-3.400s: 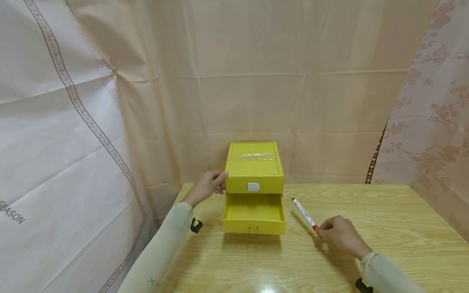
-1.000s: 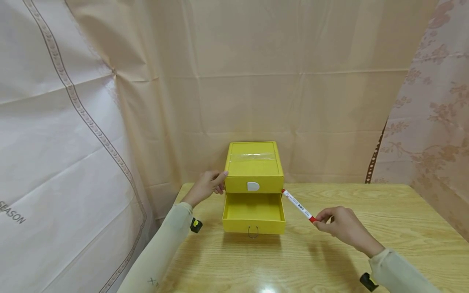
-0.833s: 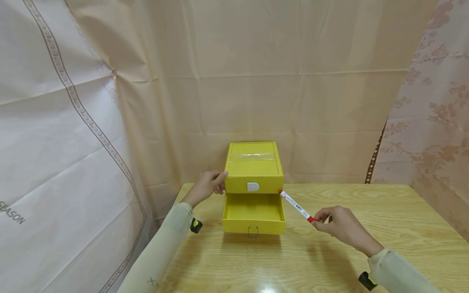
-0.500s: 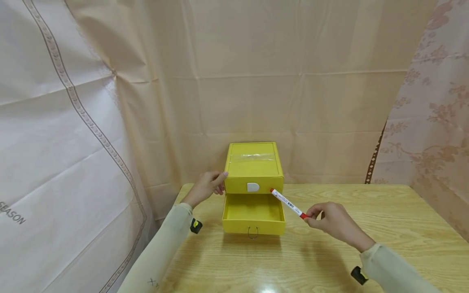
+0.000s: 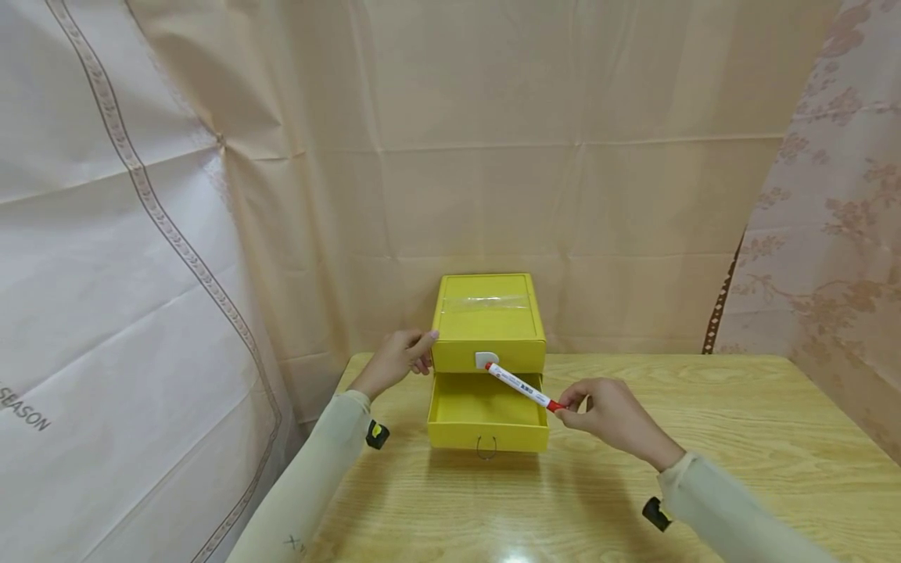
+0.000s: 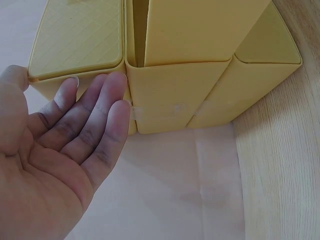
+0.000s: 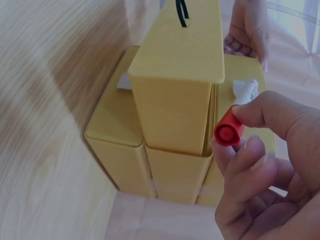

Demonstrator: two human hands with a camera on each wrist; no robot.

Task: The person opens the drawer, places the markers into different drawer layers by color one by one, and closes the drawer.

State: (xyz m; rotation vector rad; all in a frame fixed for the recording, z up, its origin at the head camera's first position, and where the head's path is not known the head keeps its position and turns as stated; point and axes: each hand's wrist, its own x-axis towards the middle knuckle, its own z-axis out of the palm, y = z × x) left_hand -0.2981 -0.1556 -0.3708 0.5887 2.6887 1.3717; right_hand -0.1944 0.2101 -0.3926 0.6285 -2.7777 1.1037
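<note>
A yellow drawer box point(image 5: 490, 317) stands at the back of the table, its upper drawer point(image 5: 450, 356) closed. Below that, a drawer point(image 5: 487, 436) with a dark loop handle point(image 5: 486, 448) is pulled out; the part of its inside that shows is bare. My left hand point(image 5: 396, 361) touches the box's left side, thumb at the upper front corner; in the left wrist view its relaxed fingers point(image 6: 116, 125) lie against the side wall. My right hand point(image 5: 616, 416) pinches the red end of a white marker pen point(image 5: 521, 383), which slants over the open drawer, its far tip overlapping the white tab point(image 5: 486, 360).
A third, closed compartment point(image 7: 117, 117) lies beyond the pulled-out drawer in the right wrist view. Clear tape point(image 5: 486, 301) crosses the box top. The wooden table point(image 5: 718, 438) meets a beige cloth backdrop point(image 5: 619, 203) behind the box.
From low over the table right of the box, my right hand has lifted the marker and brought it left and inward, over the pulled-out drawer. My left hand and the box have stayed put.
</note>
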